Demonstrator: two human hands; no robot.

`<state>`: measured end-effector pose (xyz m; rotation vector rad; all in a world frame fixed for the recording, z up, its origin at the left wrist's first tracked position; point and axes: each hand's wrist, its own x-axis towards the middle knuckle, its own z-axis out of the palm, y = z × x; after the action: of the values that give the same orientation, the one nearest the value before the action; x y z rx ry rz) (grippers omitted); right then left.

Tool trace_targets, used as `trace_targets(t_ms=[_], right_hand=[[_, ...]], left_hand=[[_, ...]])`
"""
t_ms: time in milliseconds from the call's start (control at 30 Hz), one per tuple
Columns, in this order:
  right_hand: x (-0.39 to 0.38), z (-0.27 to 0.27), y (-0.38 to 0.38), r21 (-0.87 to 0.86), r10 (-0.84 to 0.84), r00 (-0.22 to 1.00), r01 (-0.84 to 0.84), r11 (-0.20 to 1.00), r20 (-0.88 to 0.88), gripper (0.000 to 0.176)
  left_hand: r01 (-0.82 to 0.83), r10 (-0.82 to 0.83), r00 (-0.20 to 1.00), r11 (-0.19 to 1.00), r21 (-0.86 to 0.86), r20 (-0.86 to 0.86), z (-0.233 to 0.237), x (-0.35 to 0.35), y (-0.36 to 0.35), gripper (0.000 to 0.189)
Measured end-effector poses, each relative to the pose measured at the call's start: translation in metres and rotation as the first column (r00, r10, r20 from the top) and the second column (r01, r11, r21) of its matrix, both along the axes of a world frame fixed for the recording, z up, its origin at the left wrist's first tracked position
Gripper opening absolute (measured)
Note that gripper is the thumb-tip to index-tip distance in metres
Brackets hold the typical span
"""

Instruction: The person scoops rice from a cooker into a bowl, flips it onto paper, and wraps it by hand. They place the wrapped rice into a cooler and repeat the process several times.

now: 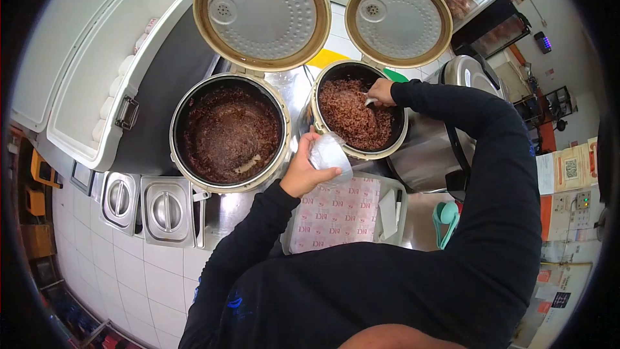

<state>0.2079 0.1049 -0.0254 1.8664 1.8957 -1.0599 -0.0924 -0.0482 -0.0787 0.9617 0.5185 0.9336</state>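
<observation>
My left hand (308,169) is closed around a small white round container (330,158), which seems to have clear plastic about it. It is held near the front rim of the right rice cooker (316,114). Over that cooker, my right hand (382,92) grips the handle of a pale spoon (371,100), whose lower end is in the reddish-brown cooked rice (352,113). To the left is a second open rice cooker (173,144), with brown rice (229,132) spread over its bottom and sides.
Both cooker lids (265,13) (400,22) stand raised behind the pots. A white cool box (71,129) holds wrapped packs at left. Nearby are lidded steel pans (166,212), a tray with printed paper sheets (336,216), a marker (398,205) and a closed cooker (420,155).
</observation>
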Motion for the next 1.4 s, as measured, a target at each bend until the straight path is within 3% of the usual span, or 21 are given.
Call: trace_targets(t_ms=[133,233,367,433,533,633,800,1000,1133,1200,1300,1367,1400], right_hand=[[0.001,-0.008,0.004,0.030,0.368,0.924,-0.373,0.927,0.106,0.028],[-0.003,-0.016,-0.001,0.121,0.527,0.840,-0.541,0.833,0.130,0.026],[-0.016,-0.002,-0.020,0.155,0.217,0.962,-0.192,0.969,-0.164,0.032],[-0.019,0.005,-0.028,0.143,0.136,0.973,-0.111,0.984,-0.185,0.031],[-0.021,0.011,-0.037,0.176,0.163,0.981,-0.143,0.974,-0.105,0.026],[-0.025,0.027,-0.049,0.304,0.382,0.921,-0.388,0.870,0.083,0.024],[-0.040,0.072,-0.057,0.219,0.479,0.822,-0.552,0.805,0.309,0.025],[-0.052,0.116,-0.011,0.039,0.457,0.523,-0.687,0.726,0.719,0.021],[-0.055,0.092,0.019,-0.252,0.531,0.446,-0.544,0.800,0.721,0.021],[-0.022,0.038,0.047,-0.496,0.740,0.312,-0.582,0.645,0.596,0.021],[0.002,-0.003,0.032,-0.427,0.795,0.331,-0.705,0.566,0.508,0.019],[0.004,-0.006,0.014,-0.424,0.826,0.261,-0.758,0.496,0.500,0.019],[-0.016,0.010,-0.008,-0.557,0.888,0.060,-0.759,0.338,0.456,0.018]], left_hand=[[-0.005,0.005,1.000,1.000,0.019,-0.011,-0.004,0.001,0.001,0.070],[0.003,-0.002,0.999,1.000,0.016,-0.037,0.000,0.000,0.001,0.070],[0.013,-0.014,1.000,1.000,-0.004,-0.024,0.004,-0.001,0.000,0.070],[0.005,-0.005,1.000,1.000,0.001,-0.019,0.002,-0.001,-0.001,0.069],[-0.003,0.004,0.998,1.000,0.017,-0.056,0.000,-0.001,0.000,0.069],[-0.001,0.001,0.999,1.000,0.001,-0.037,0.002,-0.001,-0.001,0.069],[-0.003,0.002,1.000,1.000,-0.023,-0.023,-0.003,-0.003,0.000,0.073],[-0.030,0.031,0.999,0.998,0.048,-0.029,-0.017,0.003,-0.003,0.074],[-0.065,0.076,0.994,0.987,0.144,-0.074,-0.017,0.007,-0.006,0.077],[-0.070,0.086,0.993,0.982,0.173,-0.087,-0.020,0.008,-0.004,0.077],[-0.060,0.079,0.992,0.981,0.185,-0.097,-0.018,0.008,-0.004,0.076],[-0.057,0.085,0.988,0.975,0.216,-0.125,-0.022,0.008,-0.001,0.075],[-0.051,0.086,0.986,0.971,0.232,-0.143,-0.024,0.008,0.000,0.075]])
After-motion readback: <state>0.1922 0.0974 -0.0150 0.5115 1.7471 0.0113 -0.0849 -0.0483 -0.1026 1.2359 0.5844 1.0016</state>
